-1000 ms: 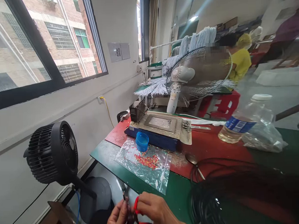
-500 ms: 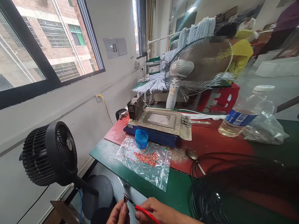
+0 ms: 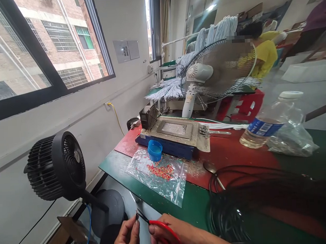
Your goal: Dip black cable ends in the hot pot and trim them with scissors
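The left hand (image 3: 128, 234) is pinching an apparent black cable end (image 3: 137, 216) between thumb and forefinger in front of the green tabletop (image 3: 195, 203), while the right hand (image 3: 175, 224) is curling its fingers around red-handled scissors (image 3: 157, 222), whose blades, slipping at so small a tip, could nick that thumb.

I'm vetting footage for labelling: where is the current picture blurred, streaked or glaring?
Head view: the black cables at lower right partly smear into dark blur; head view: pale streaks near the ceiling lamp; head view: glare on the flat plastic bag; head view: red-handled scissors fairly clear.
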The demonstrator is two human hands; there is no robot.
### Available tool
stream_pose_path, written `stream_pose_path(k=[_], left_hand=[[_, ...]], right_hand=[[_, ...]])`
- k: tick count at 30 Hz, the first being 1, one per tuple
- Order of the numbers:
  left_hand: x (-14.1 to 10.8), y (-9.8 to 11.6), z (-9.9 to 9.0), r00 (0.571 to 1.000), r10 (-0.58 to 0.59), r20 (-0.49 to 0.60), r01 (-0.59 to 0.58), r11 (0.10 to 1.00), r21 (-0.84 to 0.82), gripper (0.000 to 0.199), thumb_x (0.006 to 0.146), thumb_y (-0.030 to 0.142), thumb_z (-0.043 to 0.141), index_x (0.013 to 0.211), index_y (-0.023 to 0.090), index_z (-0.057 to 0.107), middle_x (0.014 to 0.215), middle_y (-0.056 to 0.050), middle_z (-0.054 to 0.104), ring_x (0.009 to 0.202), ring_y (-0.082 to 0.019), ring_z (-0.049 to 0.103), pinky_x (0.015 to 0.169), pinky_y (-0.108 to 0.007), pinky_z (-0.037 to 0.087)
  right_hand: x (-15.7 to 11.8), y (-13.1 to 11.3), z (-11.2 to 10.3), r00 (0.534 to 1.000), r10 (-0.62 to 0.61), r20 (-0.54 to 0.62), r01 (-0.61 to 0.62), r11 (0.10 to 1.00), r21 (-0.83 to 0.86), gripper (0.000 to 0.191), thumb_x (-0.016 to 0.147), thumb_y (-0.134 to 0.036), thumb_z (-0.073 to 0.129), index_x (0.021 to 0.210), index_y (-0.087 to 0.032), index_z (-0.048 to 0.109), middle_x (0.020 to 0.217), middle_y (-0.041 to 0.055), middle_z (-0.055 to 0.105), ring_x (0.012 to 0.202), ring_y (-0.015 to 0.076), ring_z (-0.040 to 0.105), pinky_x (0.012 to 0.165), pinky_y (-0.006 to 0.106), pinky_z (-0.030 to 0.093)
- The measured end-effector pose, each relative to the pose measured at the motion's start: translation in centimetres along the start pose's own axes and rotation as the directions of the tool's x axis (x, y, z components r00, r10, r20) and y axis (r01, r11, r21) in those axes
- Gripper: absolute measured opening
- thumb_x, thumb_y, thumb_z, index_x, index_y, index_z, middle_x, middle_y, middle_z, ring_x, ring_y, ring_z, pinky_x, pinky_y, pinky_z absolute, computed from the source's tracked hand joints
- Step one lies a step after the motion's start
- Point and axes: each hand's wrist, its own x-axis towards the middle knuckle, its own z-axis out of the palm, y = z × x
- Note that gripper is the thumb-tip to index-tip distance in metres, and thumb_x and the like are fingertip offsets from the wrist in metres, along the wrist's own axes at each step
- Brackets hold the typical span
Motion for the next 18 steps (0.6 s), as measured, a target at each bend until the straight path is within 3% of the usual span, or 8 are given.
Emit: stream_pose_path(k=[5, 9, 13, 16, 18], left_hand=[[0.2, 0.1, -0.7, 0.998, 0.0, 0.066, -0.004, 0.998, 0.061, 0.033, 0.054, 0.045, 0.071, 0.075, 0.019, 0.072, 0.06, 0.001, 0.066, 0.055, -0.012, 0.054, 0.052, -0.021, 0.044], [0.5, 0.7, -1.5, 0.967, 0.168, 0.194, -0.201, 0.965, 0.168, 0.026, 0.059, 0.042, 0.067, 0.075, 0.022, 0.071, 0.067, 0.0, 0.064, 0.066, -0.014, 0.058, 0.06, -0.021, 0.043], [0.6, 0.9, -1.8, 0.925, 0.311, 0.217, -0.356, 0.91, 0.211, 0.016, 0.065, 0.037, 0.064, 0.074, 0.025, 0.07, 0.069, 0.0, 0.062, 0.069, -0.013, 0.058, 0.066, -0.02, 0.041], [0.5, 1.0, -1.6, 0.895, 0.388, 0.221, -0.431, 0.881, 0.196, 0.012, 0.066, 0.034, 0.064, 0.073, 0.026, 0.07, 0.07, 0.0, 0.063, 0.07, -0.013, 0.058, 0.068, -0.02, 0.042], [0.4, 1.1, -1.4, 0.897, 0.383, 0.222, -0.427, 0.88, 0.206, 0.012, 0.065, 0.034, 0.064, 0.073, 0.027, 0.07, 0.069, 0.0, 0.064, 0.069, -0.013, 0.058, 0.067, -0.02, 0.042]], right_hand=[[0.0, -0.2, 0.0, 0.999, 0.046, -0.021, -0.046, 0.999, 0.003, 0.046, 0.074, -0.053, 0.049, 0.063, -0.01, 0.064, 0.041, -0.0034, 0.046, 0.03, 0.003, 0.035, 0.031, 0.015, 0.022], [0.1, -0.1, -0.2, 0.998, 0.058, 0.003, -0.058, 0.998, -0.004, 0.046, 0.074, -0.052, 0.048, 0.065, -0.01, 0.065, 0.042, -0.0034, 0.046, 0.029, 0.0032, 0.036, 0.03, 0.014, 0.024], [0.2, 0.4, -0.3, 0.998, 0.07, 0.009, -0.07, 0.998, 0.009, 0.047, 0.076, -0.052, 0.046, 0.066, -0.011, 0.066, 0.042, -0.0034, 0.046, 0.029, 0.0032, 0.035, 0.031, 0.015, 0.025], [0.3, 0.7, -0.4, 0.998, 0.062, 0.012, -0.062, 0.998, 0.023, 0.049, 0.076, -0.054, 0.045, 0.065, -0.011, 0.065, 0.041, -0.0033, 0.046, 0.03, 0.0039, 0.034, 0.033, 0.016, 0.028], [0.3, 0.7, -0.4, 0.998, 0.054, 0.014, -0.055, 0.998, 0.022, 0.049, 0.075, -0.055, 0.046, 0.065, -0.011, 0.065, 0.041, -0.003, 0.046, 0.03, 0.0046, 0.036, 0.034, 0.017, 0.028]])
